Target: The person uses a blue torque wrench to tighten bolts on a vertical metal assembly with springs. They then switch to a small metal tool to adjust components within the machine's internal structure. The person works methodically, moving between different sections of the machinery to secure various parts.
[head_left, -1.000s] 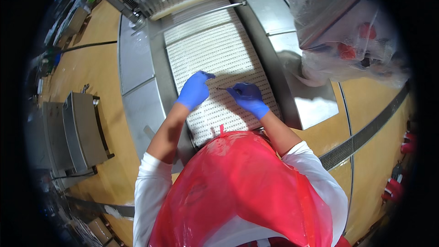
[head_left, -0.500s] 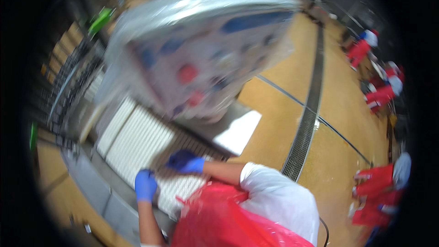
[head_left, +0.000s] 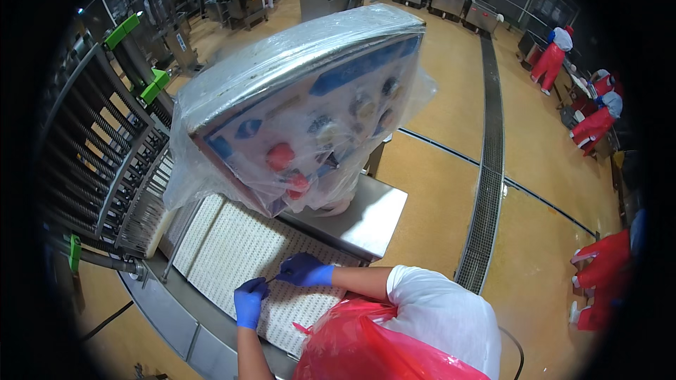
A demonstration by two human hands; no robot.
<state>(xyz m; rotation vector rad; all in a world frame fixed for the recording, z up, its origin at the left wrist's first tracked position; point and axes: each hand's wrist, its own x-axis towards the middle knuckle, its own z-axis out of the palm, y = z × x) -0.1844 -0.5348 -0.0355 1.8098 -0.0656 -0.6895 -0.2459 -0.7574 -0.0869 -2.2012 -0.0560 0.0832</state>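
Both my hands wear blue gloves and hover close together over a white perforated conveyor belt (head_left: 225, 243). My left hand (head_left: 249, 301) and my right hand (head_left: 303, 269) each pinch one end of a small thin dark strip (head_left: 272, 280) stretched between them just above the belt. A red plastic apron (head_left: 359, 348) and a white sleeve (head_left: 436, 309) fill the lower middle of the view.
A steel control box with coloured buttons (head_left: 303, 112), wrapped in clear plastic, hangs over the belt. A machine with metal rollers and green clips (head_left: 98, 148) stands at the left. A long floor drain grate (head_left: 486, 190) crosses the yellow floor. People in red (head_left: 598, 123) work at the right.
The view has swung from straight down on the belt to up and right, bringing the wrapped control box and the hall into sight. My hands stay together over the belt.
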